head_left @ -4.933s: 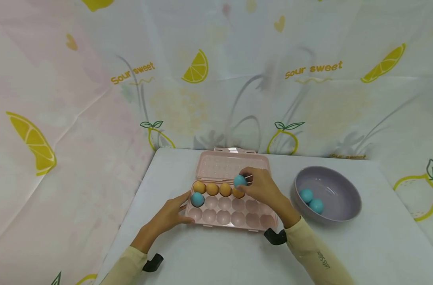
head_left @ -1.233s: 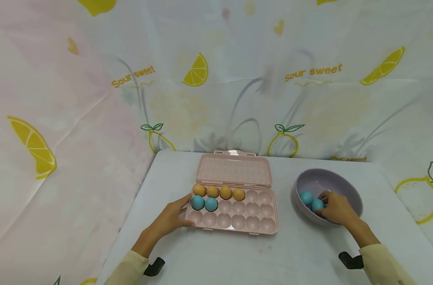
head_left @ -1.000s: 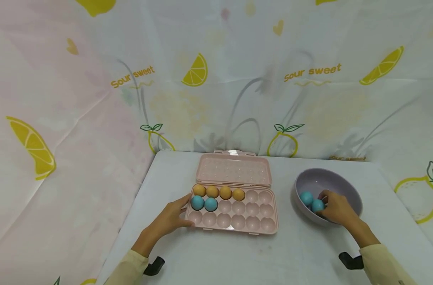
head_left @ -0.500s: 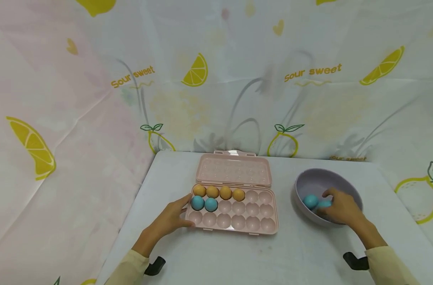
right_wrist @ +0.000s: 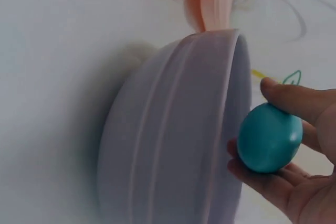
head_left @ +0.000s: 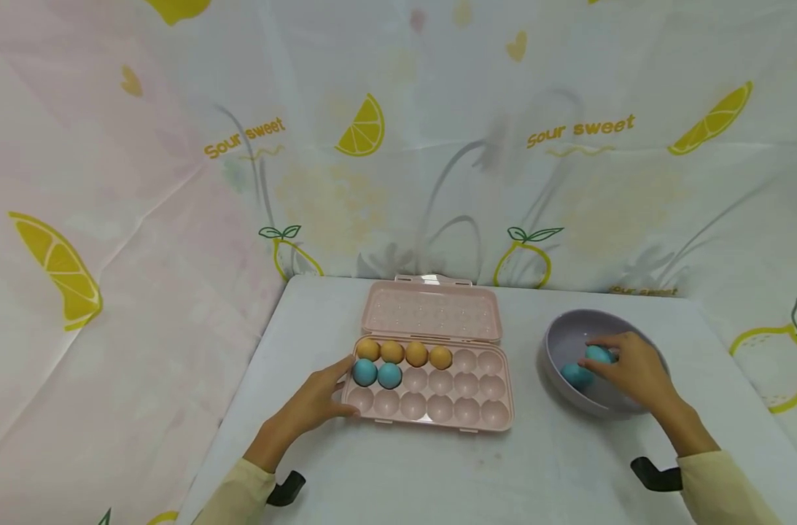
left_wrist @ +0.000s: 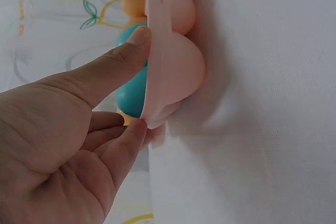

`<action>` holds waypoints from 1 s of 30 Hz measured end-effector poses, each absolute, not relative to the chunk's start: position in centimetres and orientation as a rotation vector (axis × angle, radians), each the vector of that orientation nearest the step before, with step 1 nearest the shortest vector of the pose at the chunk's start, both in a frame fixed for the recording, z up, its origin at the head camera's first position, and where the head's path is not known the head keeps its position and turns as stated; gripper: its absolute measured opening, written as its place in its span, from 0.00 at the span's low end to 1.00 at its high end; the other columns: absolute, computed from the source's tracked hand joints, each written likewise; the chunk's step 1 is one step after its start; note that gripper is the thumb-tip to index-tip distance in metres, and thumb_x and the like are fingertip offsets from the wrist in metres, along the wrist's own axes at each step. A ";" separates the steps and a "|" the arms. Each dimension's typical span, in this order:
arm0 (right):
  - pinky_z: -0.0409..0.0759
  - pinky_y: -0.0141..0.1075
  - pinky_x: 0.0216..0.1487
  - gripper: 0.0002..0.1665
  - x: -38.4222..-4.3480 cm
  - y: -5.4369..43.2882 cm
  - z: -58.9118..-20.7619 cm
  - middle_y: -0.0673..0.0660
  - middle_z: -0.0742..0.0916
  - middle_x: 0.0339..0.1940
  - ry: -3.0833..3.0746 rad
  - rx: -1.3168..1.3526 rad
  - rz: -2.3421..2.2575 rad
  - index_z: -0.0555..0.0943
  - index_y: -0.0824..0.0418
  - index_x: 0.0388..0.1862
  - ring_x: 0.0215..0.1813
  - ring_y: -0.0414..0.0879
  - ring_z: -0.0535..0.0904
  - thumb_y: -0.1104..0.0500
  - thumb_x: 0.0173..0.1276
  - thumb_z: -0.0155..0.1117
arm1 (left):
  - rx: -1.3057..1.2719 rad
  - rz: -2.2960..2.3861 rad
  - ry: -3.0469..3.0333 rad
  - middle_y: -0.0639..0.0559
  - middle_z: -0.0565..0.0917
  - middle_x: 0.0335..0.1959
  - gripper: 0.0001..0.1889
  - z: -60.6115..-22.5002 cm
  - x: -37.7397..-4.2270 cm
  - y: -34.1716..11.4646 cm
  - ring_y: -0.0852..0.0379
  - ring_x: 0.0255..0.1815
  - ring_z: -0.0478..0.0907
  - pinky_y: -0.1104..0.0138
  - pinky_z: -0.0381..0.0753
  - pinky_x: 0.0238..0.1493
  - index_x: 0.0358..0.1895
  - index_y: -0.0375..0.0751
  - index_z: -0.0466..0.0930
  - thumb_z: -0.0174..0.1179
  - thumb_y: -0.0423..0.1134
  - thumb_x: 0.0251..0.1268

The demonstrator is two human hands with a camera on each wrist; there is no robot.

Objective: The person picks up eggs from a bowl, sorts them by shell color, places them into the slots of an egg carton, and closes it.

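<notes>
My right hand (head_left: pixel 639 370) pinches a blue egg (head_left: pixel 599 354) between thumb and fingers, just above the inside of a grey-purple bowl (head_left: pixel 572 329). The right wrist view shows this held egg (right_wrist: pixel 269 138) beside the bowl's rim. A second blue egg (head_left: pixel 577 375) lies in the bowl. My left hand (head_left: pixel 314 397) grips the left end of an open pink egg carton (head_left: pixel 440 410), thumb at the near corner and fingers towards the far one. The carton's back row holds several yellow-brown eggs (head_left: pixel 416 354) at its left; two blue eggs (head_left: pixel 389 375) sit in the middle row.
The carton's lid (head_left: pixel 431 312) lies back towards the lemon-print curtain (head_left: pixel 431 182) behind the white table (head_left: pixel 437 474). Black wrist mounts (head_left: pixel 286 488) stick out from both sleeves.
One blue egg has gone from the right hand into the carton's middle row. The right hand has since moved to the bowl and lifted another blue egg. The left hand keeps its place.
</notes>
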State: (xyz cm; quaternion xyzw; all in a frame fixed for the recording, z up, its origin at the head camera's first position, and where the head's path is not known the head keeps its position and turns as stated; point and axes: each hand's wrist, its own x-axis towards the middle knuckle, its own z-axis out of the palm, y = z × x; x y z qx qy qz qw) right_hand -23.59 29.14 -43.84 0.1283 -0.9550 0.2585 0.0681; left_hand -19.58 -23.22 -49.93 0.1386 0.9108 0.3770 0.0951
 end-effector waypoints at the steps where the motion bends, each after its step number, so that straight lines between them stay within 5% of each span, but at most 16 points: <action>1: 0.82 0.52 0.37 0.26 -23.5 29.0 -43.7 0.67 0.86 0.44 -2.854 0.379 0.785 0.85 0.69 0.47 0.44 0.64 0.82 0.50 0.57 0.76 | 0.414 1.117 2.701 0.42 0.63 0.74 0.54 -49.9 -19.6 -23.2 0.45 0.69 0.68 0.58 0.75 0.60 0.75 0.32 0.55 0.78 0.37 0.43; 14: 0.77 0.20 0.38 0.27 -23.6 23.3 -42.8 0.53 0.85 0.42 -2.682 0.443 0.961 0.86 0.60 0.49 0.42 0.44 0.80 0.49 0.53 0.79 | 0.450 1.129 2.687 0.40 0.63 0.73 0.53 -49.8 -19.6 -23.5 0.43 0.68 0.68 0.57 0.76 0.60 0.75 0.31 0.55 0.78 0.38 0.45; 22: 0.86 0.42 0.39 0.24 -25.2 18.9 -42.9 0.53 0.88 0.42 -2.615 0.643 1.008 0.88 0.61 0.46 0.41 0.47 0.84 0.52 0.50 0.81 | 0.444 1.149 2.672 0.40 0.62 0.74 0.53 -50.0 -19.5 -23.6 0.45 0.69 0.67 0.58 0.75 0.61 0.75 0.31 0.54 0.78 0.37 0.45; 30: 0.87 0.42 0.43 0.23 -25.5 15.0 -43.6 0.55 0.87 0.46 -2.568 0.744 1.178 0.87 0.63 0.48 0.46 0.49 0.85 0.59 0.52 0.79 | 0.440 1.138 2.696 0.40 0.63 0.73 0.54 -50.0 -19.5 -23.4 0.44 0.69 0.67 0.59 0.77 0.59 0.74 0.31 0.55 0.78 0.38 0.44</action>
